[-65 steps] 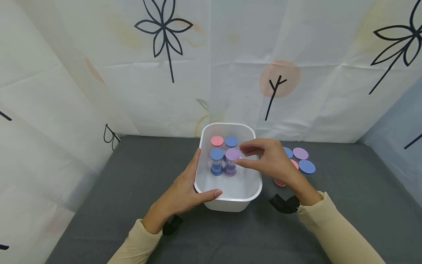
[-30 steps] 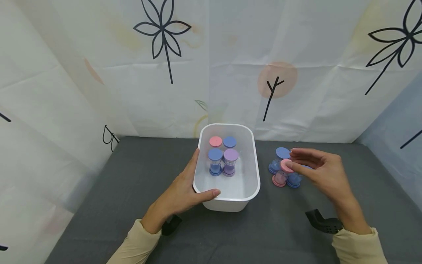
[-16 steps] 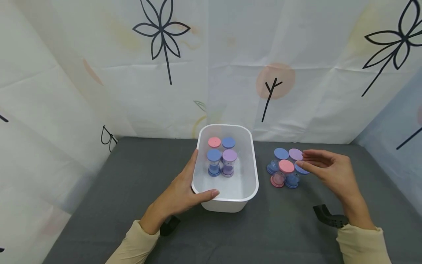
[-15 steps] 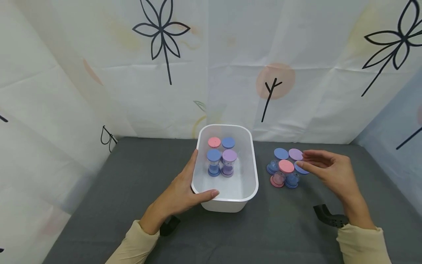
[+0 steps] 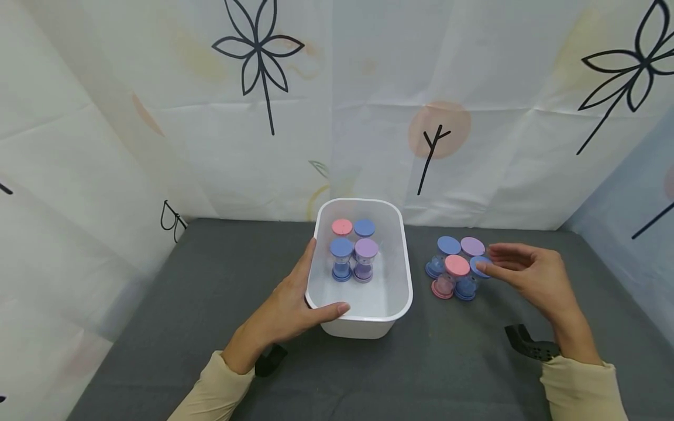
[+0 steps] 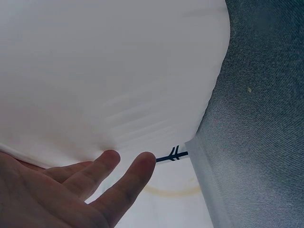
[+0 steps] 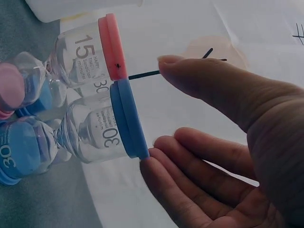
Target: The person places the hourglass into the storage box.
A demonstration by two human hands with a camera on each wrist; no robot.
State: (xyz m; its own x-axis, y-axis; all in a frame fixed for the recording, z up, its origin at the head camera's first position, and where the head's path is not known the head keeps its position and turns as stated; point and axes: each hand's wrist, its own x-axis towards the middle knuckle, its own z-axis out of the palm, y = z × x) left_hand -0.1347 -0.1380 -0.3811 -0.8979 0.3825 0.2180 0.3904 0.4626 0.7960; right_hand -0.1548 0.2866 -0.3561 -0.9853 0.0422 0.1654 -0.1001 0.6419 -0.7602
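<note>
1. Evidently, the left hand [image 5: 286, 301] lies spread against the left side of the white bin [image 5: 371, 301], fingers extended outside, thumb over the near rim.
2. Right of the bin, the right hand [image 5: 532, 278] has thumb and fingers parted around a blue-capped hourglass [image 7: 90, 128] marked 30, gripping nothing; fingertip contact with the cap is hard to tell.
3. Beside that hourglass, also right of the bin, stand a pink-capped hourglass [image 5: 453, 271], a lilac-capped hourglass [image 5: 472, 246] and another blue-capped one [image 5: 447, 247].
4. Inside the bin, four upright hourglasses [image 5: 341, 258] stand together.
5. Progress looks about halfway: four inside the bin, four left outside.
</note>
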